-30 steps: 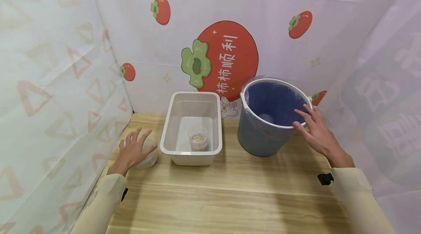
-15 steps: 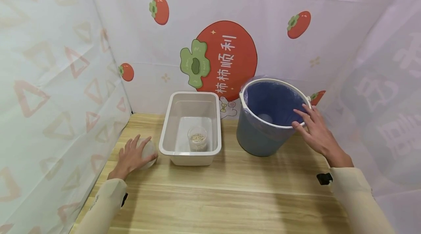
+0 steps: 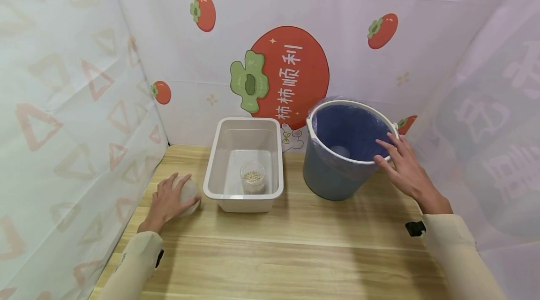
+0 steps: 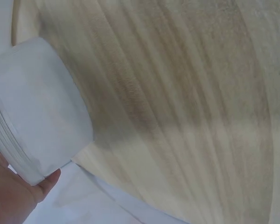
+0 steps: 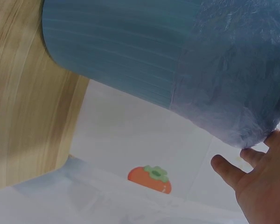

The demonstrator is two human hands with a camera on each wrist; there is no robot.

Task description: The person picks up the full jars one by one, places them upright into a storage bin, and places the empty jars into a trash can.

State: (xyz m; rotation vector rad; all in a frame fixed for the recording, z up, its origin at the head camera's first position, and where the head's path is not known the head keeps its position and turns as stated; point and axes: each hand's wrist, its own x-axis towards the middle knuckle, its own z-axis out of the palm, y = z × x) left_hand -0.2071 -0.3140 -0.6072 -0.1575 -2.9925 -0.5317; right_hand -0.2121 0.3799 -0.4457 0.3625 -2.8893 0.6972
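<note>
At the table's left side, my left hand [image 3: 168, 200] holds a translucent white plastic jar [image 3: 191, 193], thumb on the near side and fingers round the far side. In the left wrist view the jar [image 4: 42, 107] shows ridges near one end, where the fingers [image 4: 49, 182] touch it. My right hand [image 3: 407, 173] rests at the right rim of a blue bucket [image 3: 337, 180], fingers spread and fairly straight. The right wrist view shows the bucket [image 5: 121, 46] with a clear plastic liner [image 5: 224, 93] folded over its rim and the right hand [image 5: 268, 186] beside it.
Between the hands stands a pale grey tub [image 3: 242, 204], with a clear cup [image 3: 253, 185] of small beige beans inside. A pale round thing [image 3: 341, 151] lies in the bucket. Printed cloth walls [image 3: 177, 47] enclose the wooden table [image 3: 261, 262].
My left hand has lowered and its fingers have come round the jar. The right hand stays at the bucket rim. The tub and bucket have not moved on the table.
</note>
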